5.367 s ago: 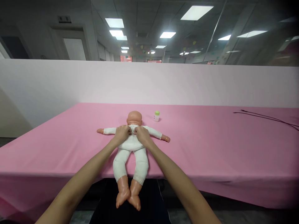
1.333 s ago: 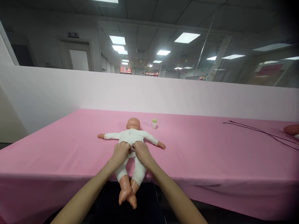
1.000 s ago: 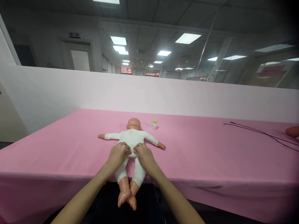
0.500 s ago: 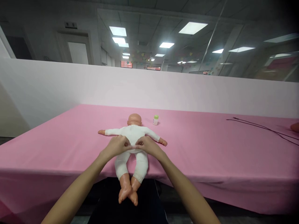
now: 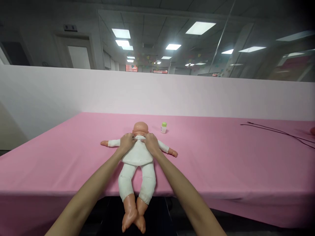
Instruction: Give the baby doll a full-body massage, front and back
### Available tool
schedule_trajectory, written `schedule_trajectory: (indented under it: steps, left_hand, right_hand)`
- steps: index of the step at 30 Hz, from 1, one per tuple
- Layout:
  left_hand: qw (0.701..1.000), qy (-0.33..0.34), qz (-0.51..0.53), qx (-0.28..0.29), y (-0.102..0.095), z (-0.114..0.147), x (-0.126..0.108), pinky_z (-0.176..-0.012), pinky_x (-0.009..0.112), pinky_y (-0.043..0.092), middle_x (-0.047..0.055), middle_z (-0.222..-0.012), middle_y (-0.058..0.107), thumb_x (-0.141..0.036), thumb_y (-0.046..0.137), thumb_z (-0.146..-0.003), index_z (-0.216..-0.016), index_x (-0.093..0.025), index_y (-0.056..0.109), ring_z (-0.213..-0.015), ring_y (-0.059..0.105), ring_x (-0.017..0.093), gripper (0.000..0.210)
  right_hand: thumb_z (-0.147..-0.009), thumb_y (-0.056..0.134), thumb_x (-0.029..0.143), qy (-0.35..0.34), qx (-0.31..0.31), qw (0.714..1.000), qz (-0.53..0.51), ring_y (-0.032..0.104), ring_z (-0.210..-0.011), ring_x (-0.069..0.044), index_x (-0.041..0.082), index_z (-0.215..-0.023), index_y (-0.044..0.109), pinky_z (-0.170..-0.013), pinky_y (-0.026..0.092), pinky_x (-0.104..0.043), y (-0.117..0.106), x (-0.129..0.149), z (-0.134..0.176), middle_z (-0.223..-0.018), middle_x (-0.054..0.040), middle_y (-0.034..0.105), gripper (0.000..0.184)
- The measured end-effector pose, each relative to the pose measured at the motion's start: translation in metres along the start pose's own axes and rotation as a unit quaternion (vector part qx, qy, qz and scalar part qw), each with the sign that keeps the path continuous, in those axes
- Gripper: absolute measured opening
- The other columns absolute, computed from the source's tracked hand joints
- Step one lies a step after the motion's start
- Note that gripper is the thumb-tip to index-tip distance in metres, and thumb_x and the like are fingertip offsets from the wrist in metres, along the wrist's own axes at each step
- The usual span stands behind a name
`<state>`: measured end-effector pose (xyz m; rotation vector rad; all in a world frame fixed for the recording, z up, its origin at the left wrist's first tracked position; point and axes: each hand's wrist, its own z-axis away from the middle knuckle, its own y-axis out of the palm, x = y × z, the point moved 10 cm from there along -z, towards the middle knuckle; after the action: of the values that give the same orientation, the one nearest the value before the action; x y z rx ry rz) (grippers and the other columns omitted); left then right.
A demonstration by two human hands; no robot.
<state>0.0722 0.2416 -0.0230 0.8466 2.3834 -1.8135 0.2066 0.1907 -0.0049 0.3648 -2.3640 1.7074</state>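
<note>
A baby doll (image 5: 137,155) with a white cloth body lies face down on the pink-covered table, arms spread wide and feet crossed over the front edge. Its bald head points away from me. My left hand (image 5: 128,141) rests on the left of its upper back, just below the neck, fingers curled in against the cloth. Mirroring it, my right hand (image 5: 150,142) is on the right side near the shoulder, also with bent fingers. A narrow strip of white cloth shows between the two hands. The fingertips are partly hidden.
A small bottle with a green cap (image 5: 163,127) stands right of the doll's head. Dark thin cables (image 5: 275,131) lie at the right of the pink tablecloth (image 5: 221,157). Behind the table rises a white partition (image 5: 172,93) with glass above.
Both hands have moved up the doll's back, from the lower back to just below the neck. The hem of the white top now shows uncovered. The view has shifted slightly.
</note>
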Motion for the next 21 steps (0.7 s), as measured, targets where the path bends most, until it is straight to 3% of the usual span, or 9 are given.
schedule_trajectory:
  steps: [5,9,12,15,18,21]
  left_hand:
    - [0.999,0.001,-0.040,0.003,0.002,0.003,-0.005,-0.075,0.034,0.041,0.012,-0.098,0.075,-0.031,0.057,-0.098,-0.094,-0.017,0.072,-0.093,0.068,0.027,0.020]
    - [0.998,0.032,-0.057,0.011,-0.016,0.018,-0.022,-0.075,0.035,0.041,0.013,-0.091,0.071,-0.023,0.052,-0.099,-0.088,-0.015,0.072,-0.087,0.066,0.026,0.024]
    - [0.994,0.089,-0.055,0.017,-0.025,0.036,-0.040,-0.079,0.034,0.041,0.012,-0.103,0.071,-0.019,0.049,-0.100,-0.089,-0.017,0.073,-0.095,0.064,0.024,0.027]
    - [0.991,0.119,-0.050,0.041,-0.018,0.046,-0.046,-0.076,0.033,0.041,0.009,-0.106,0.072,-0.019,0.050,-0.100,-0.094,-0.019,0.075,-0.094,0.065,0.022,0.026]
    - [0.992,0.102,-0.054,0.059,-0.004,0.042,-0.043,-0.075,0.033,0.042,0.009,-0.099,0.075,-0.018,0.052,-0.097,-0.094,-0.020,0.076,-0.091,0.067,0.024,0.024]
    - [0.993,0.086,-0.058,0.065,0.005,0.034,-0.043,-0.077,0.035,0.044,0.010,-0.096,0.076,-0.014,0.052,-0.095,-0.092,-0.019,0.075,-0.091,0.069,0.026,0.024]
  right_hand:
    - [-0.102,0.047,0.013,0.006,-0.014,1.000,0.027,0.060,-0.096,-0.025,0.013,-0.092,0.071,-0.084,0.040,-0.033,0.011,-0.002,-0.001,-0.104,-0.0161,0.071,0.026]
    - [-0.102,0.054,0.020,-0.009,-0.013,0.999,0.030,0.061,-0.089,-0.023,0.014,-0.087,0.072,-0.076,0.039,-0.031,-0.002,0.001,0.009,-0.098,-0.0136,0.072,0.024]
    - [-0.100,0.060,0.021,-0.042,-0.020,0.999,0.023,0.061,-0.094,-0.021,0.015,-0.095,0.073,-0.077,0.038,-0.030,-0.012,0.015,0.021,-0.104,-0.0104,0.073,0.015]
    - [-0.098,0.062,0.018,-0.050,0.015,0.999,0.010,0.060,-0.084,-0.020,0.013,-0.097,0.074,-0.072,0.035,-0.030,-0.002,0.025,0.030,-0.095,-0.0096,0.073,0.012]
    - [-0.098,0.058,0.012,-0.027,0.046,0.999,0.007,0.059,-0.081,-0.020,0.009,-0.093,0.074,-0.069,0.032,-0.032,0.015,0.024,0.030,-0.091,-0.0121,0.073,0.018]
    - [-0.096,0.049,0.002,-0.011,0.039,0.999,0.011,0.059,-0.082,-0.020,0.006,-0.094,0.075,-0.070,0.032,-0.033,0.021,0.021,0.027,-0.092,-0.0149,0.073,0.026]
